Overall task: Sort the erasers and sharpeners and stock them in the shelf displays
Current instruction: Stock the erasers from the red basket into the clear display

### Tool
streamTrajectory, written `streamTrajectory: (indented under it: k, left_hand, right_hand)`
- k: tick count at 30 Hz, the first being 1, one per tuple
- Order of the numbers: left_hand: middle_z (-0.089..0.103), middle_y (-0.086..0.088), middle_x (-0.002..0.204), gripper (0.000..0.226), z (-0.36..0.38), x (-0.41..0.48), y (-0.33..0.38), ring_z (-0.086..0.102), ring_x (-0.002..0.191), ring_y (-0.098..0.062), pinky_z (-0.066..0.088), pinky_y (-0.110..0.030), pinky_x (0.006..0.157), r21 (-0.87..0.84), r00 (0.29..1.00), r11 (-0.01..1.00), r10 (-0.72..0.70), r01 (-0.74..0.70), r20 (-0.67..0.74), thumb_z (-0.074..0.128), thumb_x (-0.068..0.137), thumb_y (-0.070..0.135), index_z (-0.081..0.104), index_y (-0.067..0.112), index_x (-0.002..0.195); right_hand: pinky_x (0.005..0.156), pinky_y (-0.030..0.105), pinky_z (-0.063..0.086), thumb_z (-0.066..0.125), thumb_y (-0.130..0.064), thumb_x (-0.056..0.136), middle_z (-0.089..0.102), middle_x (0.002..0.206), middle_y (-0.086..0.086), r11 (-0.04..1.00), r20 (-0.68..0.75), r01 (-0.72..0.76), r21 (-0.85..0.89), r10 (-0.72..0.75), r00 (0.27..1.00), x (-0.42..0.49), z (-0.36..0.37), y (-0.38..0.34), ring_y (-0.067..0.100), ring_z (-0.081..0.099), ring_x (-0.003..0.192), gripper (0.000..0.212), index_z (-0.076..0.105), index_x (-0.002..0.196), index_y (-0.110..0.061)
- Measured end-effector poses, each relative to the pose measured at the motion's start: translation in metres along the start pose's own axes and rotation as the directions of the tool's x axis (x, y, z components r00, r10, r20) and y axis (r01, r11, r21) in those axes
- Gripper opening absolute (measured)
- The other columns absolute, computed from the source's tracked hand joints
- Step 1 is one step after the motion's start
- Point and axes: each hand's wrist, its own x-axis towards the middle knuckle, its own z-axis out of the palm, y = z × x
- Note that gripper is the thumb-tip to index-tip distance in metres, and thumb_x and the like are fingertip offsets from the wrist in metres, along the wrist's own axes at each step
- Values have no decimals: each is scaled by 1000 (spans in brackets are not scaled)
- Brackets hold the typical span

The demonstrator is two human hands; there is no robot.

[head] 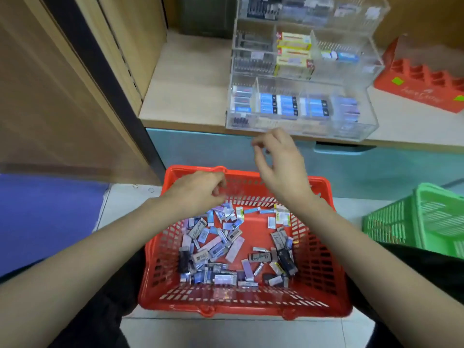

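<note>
Erasers [221, 243] loose in red basket [241, 306], below both hands; left hand [198, 190] curled, right hand [278, 162] pinched (contents unclear, blurred); clear display [301, 106] just beyond right hand

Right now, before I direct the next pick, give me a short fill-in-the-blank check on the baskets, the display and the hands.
1. The loose erasers lie in the ___ basket.
2. The empty basket on the right is ___.
3. The clear display stands on a ___ shelf.
4. The left hand is over the basket; the right hand is ___ than it.

Missing words: red; green; wooden; higher
</note>
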Motion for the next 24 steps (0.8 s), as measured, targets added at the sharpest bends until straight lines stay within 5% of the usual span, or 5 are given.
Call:
streamTrajectory:
  k: [6, 11, 15, 20, 24]
  left_hand:
    - [57, -13, 116, 33, 121, 23, -85, 55, 105, -26, 43, -33, 85, -117, 944, 966, -194, 232, 267, 64, 88, 24, 55, 7, 115]
    - [34, -17, 140, 76, 206, 30, -102, 43, 124, -30, 39, -31, 95, -186, 909, 918, -284, 350, 306, 73, 79, 39, 37, 8, 137]
    - [11, -10, 150, 111, 264, 19, -104, 28, 133, -33, 38, -42, 102, 179, 848, 952, -303, 248, 435, 75, 69, 54, 5, 21, 150]
    - [29, -15, 143, 103, 294, 20, -100, 38, 127, -39, 54, -43, 84, 328, 939, 928, -257, 174, 229, 77, 73, 38, 9, 20, 148]
    - [31, -13, 138, 89, 301, 37, -101, 38, 127, -35, 41, -43, 98, -86, 930, 934, -330, 347, 164, 71, 80, 31, 16, 14, 149]
  right_hand:
    - [91, 38, 44, 57, -18, 90, 50, 120, 15, 890, 695, -400, -220, 430, 576, -130, 61, 88, 32, 54, 107, 43, 45, 131, -11]
    - [95, 37, 43, 54, -23, 92, 39, 133, 21, 648, 619, -615, -450, 722, 308, -207, 99, 128, 39, 47, 118, 49, 38, 136, -8]
    - [99, 35, 39, 74, -27, 78, 25, 143, 23, 307, 436, -807, -504, 897, 69, -249, 115, 136, 38, 42, 124, 88, 21, 144, -7]
    - [103, 31, 33, 80, -23, 73, -1, 147, 29, 168, 400, -922, -348, 916, 16, -253, 145, 131, 42, 26, 133, 114, -4, 150, -15]
    - [103, 24, 30, 82, -8, 68, 9, 142, 26, 258, 416, -951, -170, 894, 168, -255, 164, 135, 37, 28, 133, 109, 11, 150, -15]
